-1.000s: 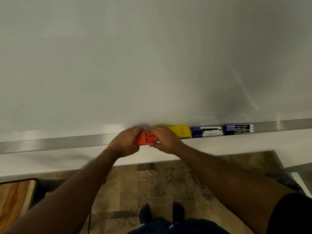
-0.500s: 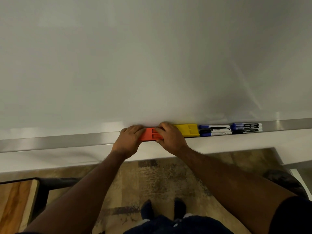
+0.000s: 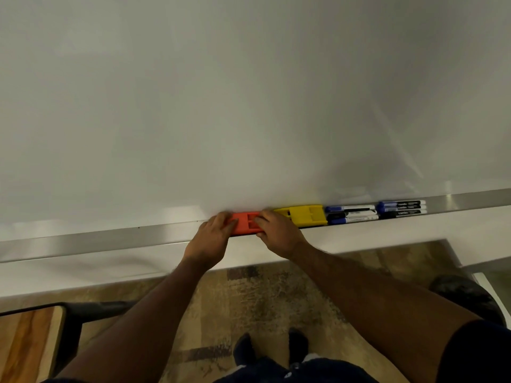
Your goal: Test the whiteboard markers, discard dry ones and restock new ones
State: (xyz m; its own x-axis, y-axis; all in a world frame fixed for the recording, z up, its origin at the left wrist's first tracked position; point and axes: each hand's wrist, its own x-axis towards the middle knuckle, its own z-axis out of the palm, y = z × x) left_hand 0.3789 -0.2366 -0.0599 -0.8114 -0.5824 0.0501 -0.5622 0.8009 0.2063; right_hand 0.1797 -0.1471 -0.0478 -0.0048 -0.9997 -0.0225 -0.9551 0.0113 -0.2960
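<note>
L hand (image 3: 210, 239) and R hand (image 3: 279, 236) both grip the orange block (image 3: 247, 223), one at each end. L fingers curl over its left end; R fingers curl over its right end, thumb at the front edge. The block's middle shows between them. It sits on the metal tray (image 3: 110, 239) along the whiteboard's bottom edge, approx. mid-length.

Open room: the tray left of the L hand is bare metal to the left frame edge. On the right it's crowded. A yellow block (image 3: 304, 215) lies just beside the R hand, its near end partly behind the knuckles. Past the last pens the tray is bare to the right frame edge.

The whiteboard (image 3: 249, 106) fills the upper frame, w/ faint streaks at right. Below the tray is a white band, then mottled brown carpet (image 3: 262, 299) and dark shoes (image 3: 243, 346). A wooden top (image 3: 25, 344) is at lower left, a dark rounded object (image 3: 467, 297) at lower right.

Markers: the white-barrel markers (image 3: 351, 216), three stacked, touch the yellow block's right end, caps pointing left. The dark-barrel markers (image 3: 402, 209) come right after. Both groups lie right of the R hand, w/ the yellow block between; neither hand touches them.
</note>
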